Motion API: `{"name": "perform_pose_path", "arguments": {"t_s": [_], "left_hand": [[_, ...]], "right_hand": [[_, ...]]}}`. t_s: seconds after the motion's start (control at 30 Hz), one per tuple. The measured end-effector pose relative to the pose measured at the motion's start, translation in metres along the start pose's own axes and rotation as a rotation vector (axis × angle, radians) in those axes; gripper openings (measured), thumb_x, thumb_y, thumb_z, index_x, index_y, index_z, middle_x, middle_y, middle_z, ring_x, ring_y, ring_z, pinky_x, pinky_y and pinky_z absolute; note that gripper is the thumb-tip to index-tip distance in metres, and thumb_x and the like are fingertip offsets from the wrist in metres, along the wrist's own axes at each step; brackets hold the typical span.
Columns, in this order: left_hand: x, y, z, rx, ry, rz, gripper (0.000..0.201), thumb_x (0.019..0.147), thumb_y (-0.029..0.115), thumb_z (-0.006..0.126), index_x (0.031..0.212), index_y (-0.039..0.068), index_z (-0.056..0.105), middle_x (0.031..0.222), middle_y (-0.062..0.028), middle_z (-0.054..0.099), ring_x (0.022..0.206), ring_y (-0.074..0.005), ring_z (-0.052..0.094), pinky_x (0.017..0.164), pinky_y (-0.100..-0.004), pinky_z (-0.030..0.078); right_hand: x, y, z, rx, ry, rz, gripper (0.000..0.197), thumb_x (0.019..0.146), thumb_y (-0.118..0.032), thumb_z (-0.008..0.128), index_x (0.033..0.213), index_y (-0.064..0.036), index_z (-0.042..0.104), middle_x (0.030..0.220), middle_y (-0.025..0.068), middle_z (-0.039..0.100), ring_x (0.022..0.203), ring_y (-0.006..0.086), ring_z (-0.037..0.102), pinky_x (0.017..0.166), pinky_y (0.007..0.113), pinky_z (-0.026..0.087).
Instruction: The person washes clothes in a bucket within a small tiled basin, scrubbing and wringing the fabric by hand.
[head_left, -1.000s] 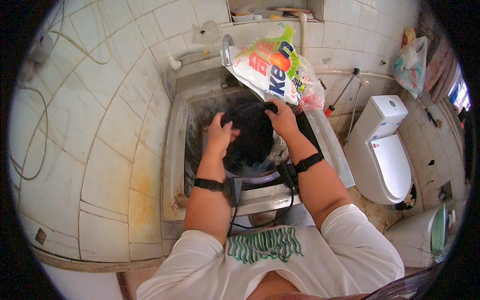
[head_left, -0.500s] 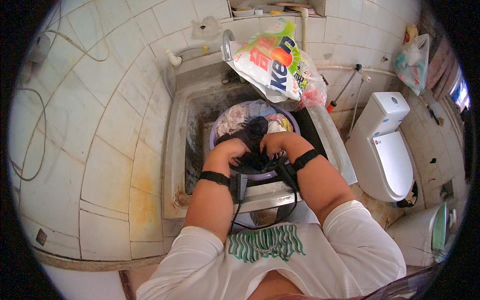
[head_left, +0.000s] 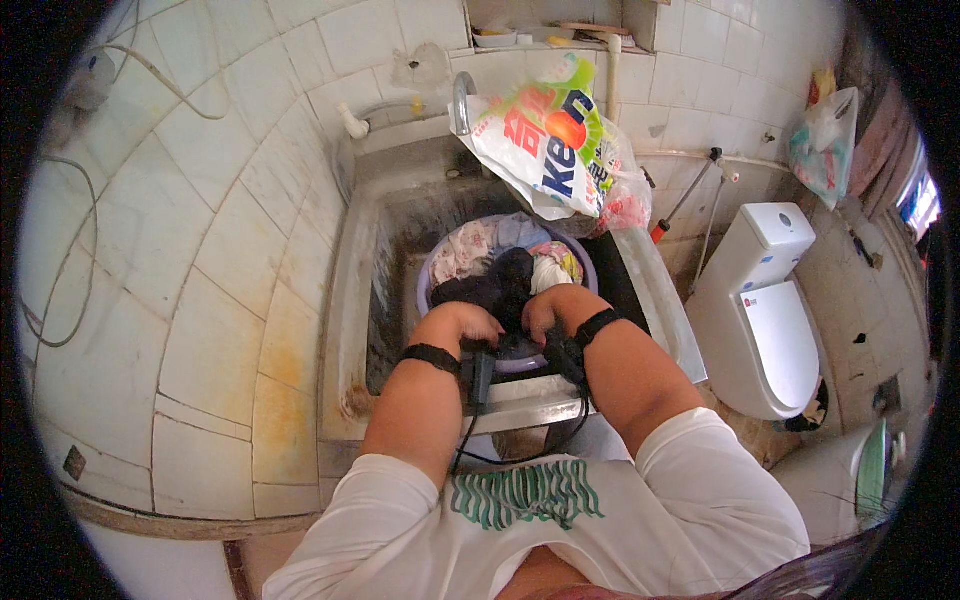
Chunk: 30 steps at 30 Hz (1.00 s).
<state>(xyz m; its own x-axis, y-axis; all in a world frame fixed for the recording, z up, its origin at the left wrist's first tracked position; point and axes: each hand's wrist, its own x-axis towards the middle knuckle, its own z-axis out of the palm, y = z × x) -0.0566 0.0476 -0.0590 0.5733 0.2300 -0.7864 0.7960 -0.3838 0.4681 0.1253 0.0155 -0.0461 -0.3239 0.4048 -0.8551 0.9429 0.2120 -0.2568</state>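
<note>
Two hands: left hand [head_left: 478, 324] and right hand [head_left: 541, 314], side by side over the near half of the basin, fingers bent down at the dark cloth [head_left: 513, 271]. Tips hidden and blurred, so can't tell if either is clenched on it.
Dark cloth: in the basin, bunched near-center, part of it reaching left past the left hand.
Basin: lilac, round, smooth, plastic by the look [head_left: 423, 275]. Sits inside the sink [head_left: 342, 320].
Sink: rectangular, gray, stained walls, shinier near edge.
Other laundry: pale floral cloth [head_left: 460, 249] far left, blue cloth [head_left: 519, 231] far side, patterned cloth [head_left: 568, 262] right. Soft, crumpled, overlapping.
Wrist gear risk: black blocky unit [head_left: 482, 376] by the left wrist and a cable [head_left: 583, 408] sag close to the basin's near side. Reaching lower could wet them or hook the cable on the rim. Water level: can't tell.
Cloth risk: a hard pull could drag neighboring pieces along, since they're tangled close, or tip the basin.
Bag risk: crinkly printed plastic bag [head_left: 545, 140] leans over the sink's far right corner beside the metal faucet [head_left: 461, 92]; a bump could slide it in.
</note>
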Motion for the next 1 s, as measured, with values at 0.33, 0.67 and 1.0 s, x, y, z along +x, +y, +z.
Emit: {"name": "perform_pose_path", "arguments": {"t_s": [0.33, 0.67, 1.0], "left_hand": [[-0.081, 0.068, 0.001, -0.157, 0.420, -0.052, 0.075, 0.066, 0.038, 0.075, 0.124, -0.003, 0.049, 0.126, -0.0176, 0.051, 0.108, -0.0285, 0.054, 0.087, -0.0362, 0.044], [-0.086, 0.063, -0.002, -0.152, 1.383, -0.174, 0.051, 0.076, 0.042, 0.065, 0.116, 0.012, 0.059, 0.127, -0.0162, 0.049, 0.119, -0.0331, 0.042, 0.098, -0.0423, 0.034], [-0.034, 0.065, -0.003, -1.268, 1.169, 0.473, 0.049, 0.087, 0.029, 0.052, 0.129, 0.007, 0.040, 0.117, -0.0141, 0.051, 0.106, -0.0257, 0.049, 0.091, -0.0407, 0.039]], "right_hand": [[-0.040, 0.022, -0.009, 0.742, 0.917, -0.448, 0.011, 0.073, -0.014, 0.058, 0.080, -0.0064, 0.062, 0.075, 0.0042, 0.056, 0.080, 0.0156, 0.054, 0.069, 0.027, 0.043], [-0.066, -0.007, -0.018, 1.400, 1.180, -0.678, 0.026, 0.083, -0.017, 0.057, 0.101, 0.0008, 0.058, 0.090, 0.0054, 0.060, 0.082, 0.0144, 0.053, 0.074, 0.027, 0.042], [-0.047, -0.010, -0.013, 1.122, 1.242, -0.460, 0.053, 0.088, -0.038, 0.053, 0.123, -0.0009, 0.041, 0.111, 0.0204, 0.056, 0.105, 0.0283, 0.052, 0.091, 0.035, 0.038]]}}
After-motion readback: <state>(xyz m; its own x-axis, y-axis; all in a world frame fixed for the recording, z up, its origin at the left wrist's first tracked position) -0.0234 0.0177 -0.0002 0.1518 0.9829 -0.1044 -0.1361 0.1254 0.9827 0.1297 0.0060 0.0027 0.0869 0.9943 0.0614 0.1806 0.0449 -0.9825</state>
